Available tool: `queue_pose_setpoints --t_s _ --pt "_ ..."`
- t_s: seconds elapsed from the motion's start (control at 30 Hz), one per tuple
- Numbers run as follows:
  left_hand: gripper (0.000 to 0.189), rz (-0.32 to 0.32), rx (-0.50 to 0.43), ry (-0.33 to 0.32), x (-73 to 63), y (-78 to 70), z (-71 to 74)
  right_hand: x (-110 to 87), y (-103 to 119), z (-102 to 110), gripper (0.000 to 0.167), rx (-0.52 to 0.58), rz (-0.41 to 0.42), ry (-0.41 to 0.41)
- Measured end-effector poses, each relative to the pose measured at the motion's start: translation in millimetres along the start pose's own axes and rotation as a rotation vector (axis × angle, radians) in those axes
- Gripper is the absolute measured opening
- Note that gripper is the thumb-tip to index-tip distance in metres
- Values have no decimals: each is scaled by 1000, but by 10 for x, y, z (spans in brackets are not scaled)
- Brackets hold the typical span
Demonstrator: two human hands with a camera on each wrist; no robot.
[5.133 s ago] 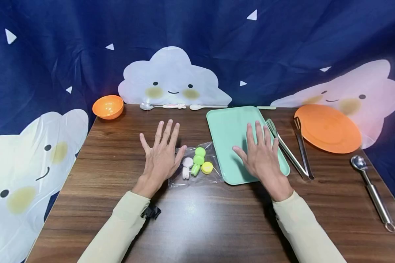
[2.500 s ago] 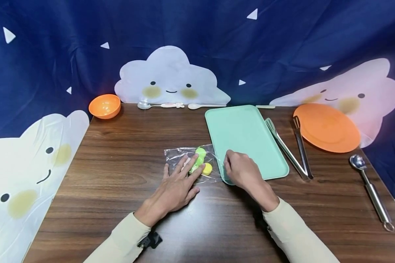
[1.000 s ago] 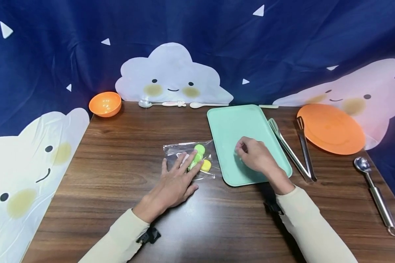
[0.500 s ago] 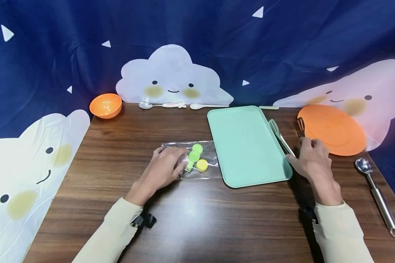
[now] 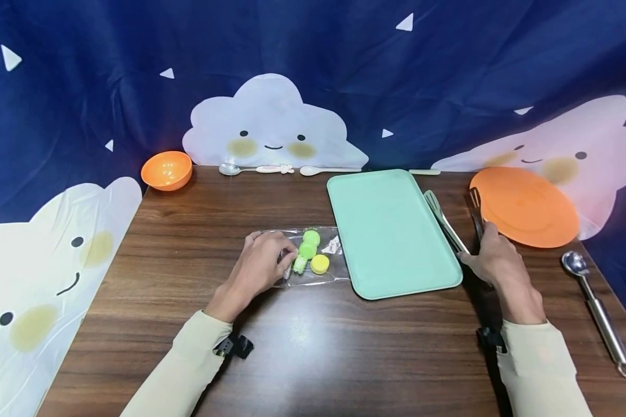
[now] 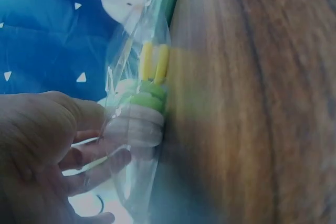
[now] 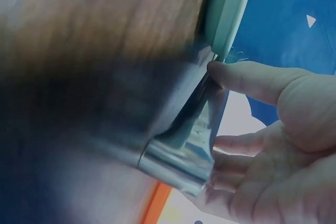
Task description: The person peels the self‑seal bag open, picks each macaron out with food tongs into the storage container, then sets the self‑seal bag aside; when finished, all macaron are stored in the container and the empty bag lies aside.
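Note:
In the head view a clear plastic bag (image 5: 320, 279) lies left of the tray, holding macarons: green ones (image 5: 311, 238), a yellow one (image 5: 320, 264) and white ones (image 6: 137, 121), which my left hand mostly covers from above. My left hand (image 5: 257, 260) pinches the bag's left part, thumb and fingertips at the plastic beside the white macarons. On the right, my right hand (image 5: 500, 267) grips metal tongs (image 5: 447, 227), thumb on one arm and fingers along the other. The right wrist view shows the tongs' bent end (image 7: 178, 166) below the palm. Their tips are spread apart.
A mint-green tray (image 5: 393, 231) lies between the hands. Behind the tongs is an orange plate (image 5: 526, 205); a metal scoop (image 5: 594, 307) lies far right. An orange bowl (image 5: 167, 171), a spoon (image 5: 230, 169) and a white-handled utensil (image 5: 328, 171) line the back edge.
My left hand has gone from lying flat on the bag to pinching its left side. My right hand has moved from over the tray to the tongs and taken hold of them.

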State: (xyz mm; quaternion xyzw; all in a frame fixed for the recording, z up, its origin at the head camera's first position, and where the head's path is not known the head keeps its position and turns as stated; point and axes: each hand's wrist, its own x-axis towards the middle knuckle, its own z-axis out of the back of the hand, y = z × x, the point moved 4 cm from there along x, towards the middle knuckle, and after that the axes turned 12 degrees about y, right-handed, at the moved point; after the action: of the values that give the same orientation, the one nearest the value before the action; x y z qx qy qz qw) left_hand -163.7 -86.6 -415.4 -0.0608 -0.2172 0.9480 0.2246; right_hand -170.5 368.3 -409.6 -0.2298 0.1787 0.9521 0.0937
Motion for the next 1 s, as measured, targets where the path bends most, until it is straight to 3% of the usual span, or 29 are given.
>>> queue_pose_setpoints --t_s 0.17,0.27,0.47,0.6,0.73,0.9,1.0 --pt "9 -31 -6 -60 -34 30 139 -53 -27 26 89 28 -19 -6" --pt "8 -61 -16 -93 -51 26 223 -90 -60 75 72 32 -3 -49" --pt "9 -92 -19 -51 -49 10 215 -237 -105 240 52 42 26 -149" --pt "8 -109 -17 -56 -49 20 213 -418 -83 386 52 30 65 -201" --pt "8 -122 -31 -74 -51 32 241 -584 94 465 56 -21 200 -227" --pt "8 -129 -45 -68 -42 28 243 -714 489 365 53 -74 443 -163" --pt "7 -124 -47 -63 -35 27 227 -739 694 269 53 -86 544 -115"
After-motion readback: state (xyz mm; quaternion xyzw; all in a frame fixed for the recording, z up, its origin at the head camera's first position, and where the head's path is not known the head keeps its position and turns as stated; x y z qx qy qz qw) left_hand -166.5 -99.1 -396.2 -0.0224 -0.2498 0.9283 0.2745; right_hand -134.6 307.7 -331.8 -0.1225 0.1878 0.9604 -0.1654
